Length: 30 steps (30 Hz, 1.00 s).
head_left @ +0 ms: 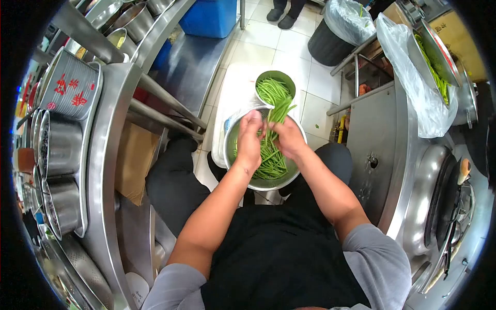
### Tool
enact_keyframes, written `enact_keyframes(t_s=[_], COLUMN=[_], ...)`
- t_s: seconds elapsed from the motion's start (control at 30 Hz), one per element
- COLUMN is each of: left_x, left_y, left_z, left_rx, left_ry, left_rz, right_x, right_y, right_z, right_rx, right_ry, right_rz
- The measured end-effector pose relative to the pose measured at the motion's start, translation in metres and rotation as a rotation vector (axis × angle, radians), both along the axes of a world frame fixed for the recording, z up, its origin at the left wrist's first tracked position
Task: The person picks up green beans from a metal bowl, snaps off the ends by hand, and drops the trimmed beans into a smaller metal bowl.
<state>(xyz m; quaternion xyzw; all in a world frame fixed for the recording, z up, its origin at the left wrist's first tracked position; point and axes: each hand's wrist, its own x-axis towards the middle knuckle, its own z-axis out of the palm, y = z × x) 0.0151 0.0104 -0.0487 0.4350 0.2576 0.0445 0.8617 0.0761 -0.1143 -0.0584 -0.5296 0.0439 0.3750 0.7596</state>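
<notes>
A large metal bowl (231, 155) of cut green beans (271, 160) sits between my knees. Just beyond its rim stands a smaller metal pot (292, 82) with long green beans (273, 91) in it. Over the large bowl, my right hand (287, 135) is closed round a bunch of long green beans (280, 110) whose upper ends reach over the pot. My left hand (249, 137) is close beside it, fingers curled in at the lower ends of the bunch; its fingertips are partly hidden.
A white stool or box (238, 85) stands under the pot. On my left, a steel counter (111, 155) carries metal containers (62, 144). To the right are a steel cabinet (377, 139), a plastic-covered tray of greens (431, 67) and a lined bin (330, 46). A person's shoes (287, 21) show ahead.
</notes>
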Motion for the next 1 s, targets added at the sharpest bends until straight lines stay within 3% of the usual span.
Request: enact_keyframes(t_s=[0.07, 0.1, 0.17, 0.27, 0.5, 0.6, 0.7, 0.77, 0.8, 0.87, 0.9, 0.93, 1.0], left_x=[0.0, 0.001, 0.005, 0.013, 0.026, 0.022, 0.02, 0.021, 0.02, 0.018, 0.017, 0.014, 0.013], left_y=[0.003, 0.005, 0.005, 0.003, 0.005, 0.002, 0.0, -0.001, -0.001, 0.002, 0.004, 0.005, 0.005], left_z=[0.004, 0.007, 0.009, 0.009, -0.003, 0.008, 0.015, 0.02, 0.026, 0.028, 0.029, 0.032, 0.039], left_rx=[-0.153, -0.299, -0.355, -0.526, -0.195, -0.232, -0.311, -0.335, -0.25, -0.147, -0.146, -0.167, -0.209], left_ry=[0.054, 0.103, 0.095, 0.002, 0.071, 0.111, 0.105, 0.088, 0.14, 0.149, 0.15, 0.129, 0.101], left_rz=[0.069, 0.137, 0.131, 0.199, 0.248, 0.256, 0.219, 0.184, 0.171, 0.128, 0.125, 0.126, 0.13], right_x=[0.02, 0.021, 0.014, -0.001, -0.025, -0.026, -0.021, 0.0, 0.017, 0.073, 0.095, 0.122, 0.165], right_y=[-0.001, 0.005, 0.021, 0.032, 0.032, 0.032, 0.033, 0.027, 0.025, 0.011, 0.011, 0.006, 0.003], right_z=[-0.008, -0.003, 0.018, 0.008, -0.016, -0.011, 0.009, 0.009, 0.011, -0.002, 0.017, -0.012, -0.021], right_rx=[0.208, 0.206, 0.247, 0.261, 0.172, 0.137, 0.008, -0.081, -0.089, -0.31, -0.464, -0.45, -0.685], right_ry=[-0.146, -0.145, -0.291, -0.313, -0.433, -0.449, -0.523, -0.406, -0.337, -0.376, -0.383, -0.515, -0.555], right_rz=[-0.061, -0.057, -0.224, -0.197, -0.128, -0.076, -0.08, 0.017, 0.003, 0.0, 0.048, 0.026, 0.288])
